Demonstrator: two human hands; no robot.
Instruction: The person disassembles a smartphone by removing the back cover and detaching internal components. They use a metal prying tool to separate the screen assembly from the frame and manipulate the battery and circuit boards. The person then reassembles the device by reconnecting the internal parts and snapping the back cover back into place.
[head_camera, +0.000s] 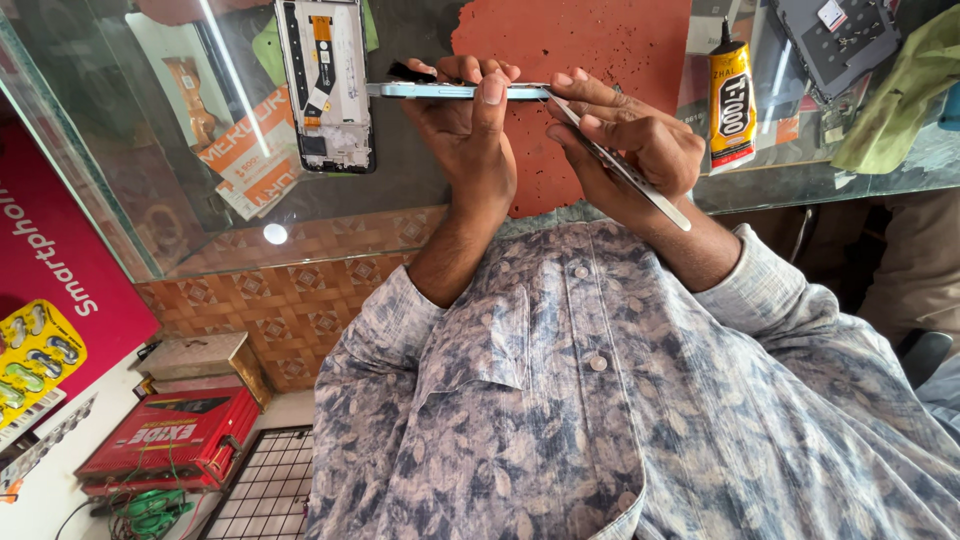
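Phone panel half lifted from its frame, both hands on it, above the glass counter (300, 215).
Head view: left hand (470, 135) clamps the pale blue phone body (440, 90) edge-on; right hand (630, 150) grips the thin panel (625, 170), hinged open, one end attached. Separation unfinished; stripped phone frame (325, 85) lies alongside.

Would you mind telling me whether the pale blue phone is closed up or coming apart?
Coming apart: the left hand grips the pale blue phone edge-on, while the right hand angles its thin panel away.
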